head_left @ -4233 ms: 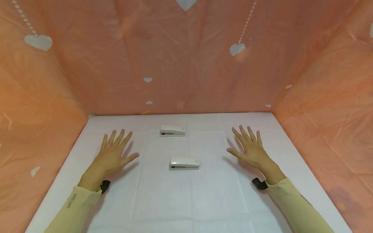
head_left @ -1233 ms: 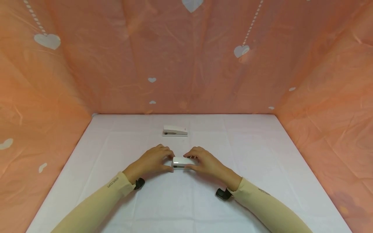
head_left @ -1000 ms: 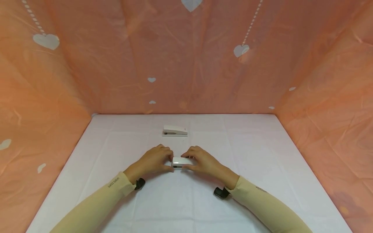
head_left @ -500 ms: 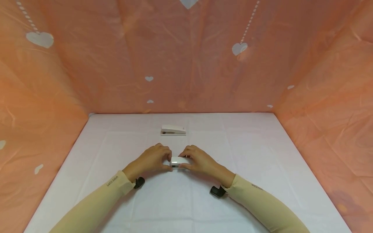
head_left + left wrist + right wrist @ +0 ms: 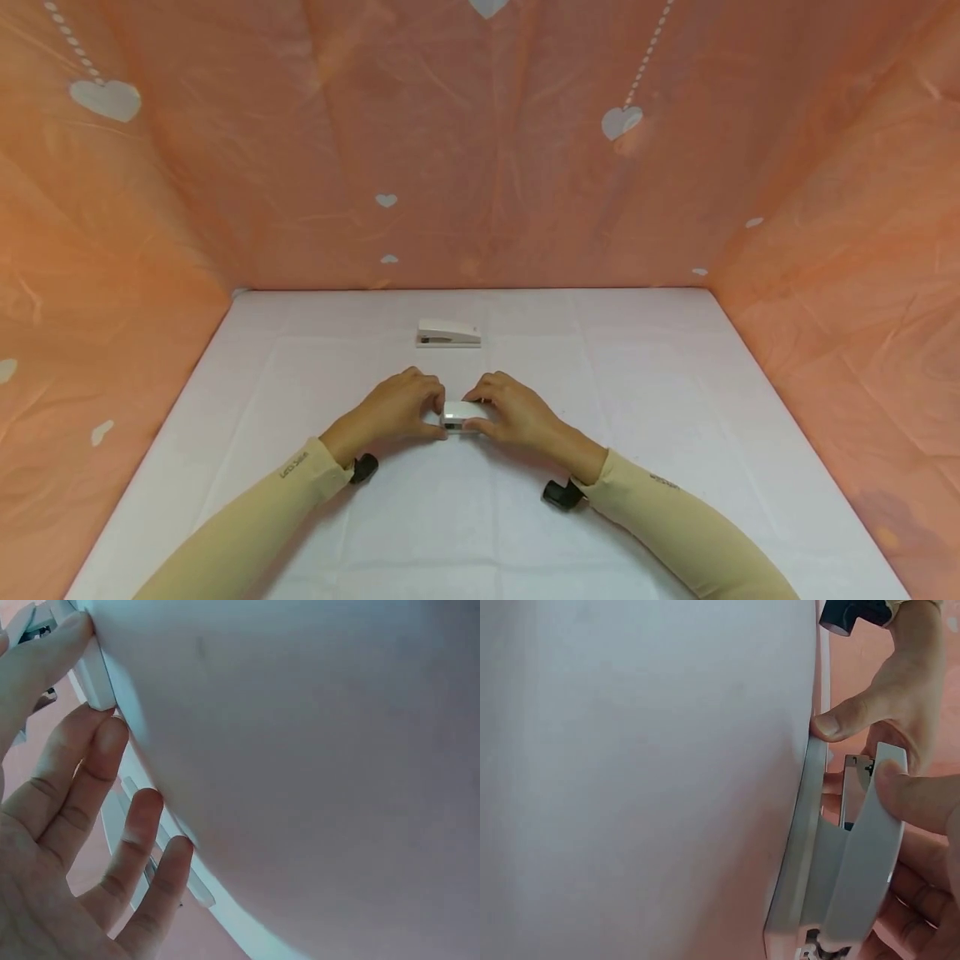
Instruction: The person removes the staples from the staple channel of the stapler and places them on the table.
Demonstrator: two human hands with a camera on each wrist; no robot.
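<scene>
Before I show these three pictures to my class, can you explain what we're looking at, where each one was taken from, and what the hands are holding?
There is no machine here: a person wears three cameras, one on the head and one on each wrist. The wide picture is the head view, looking down at a white table walled with orange cloth. The left hand and right hand both grip the near stapler between them. A far stapler lies untouched behind it. The two close pictures come from the wrist cameras, so they look tilted: each shows the fingers of its hand curled on the near stapler against the table.
</scene>
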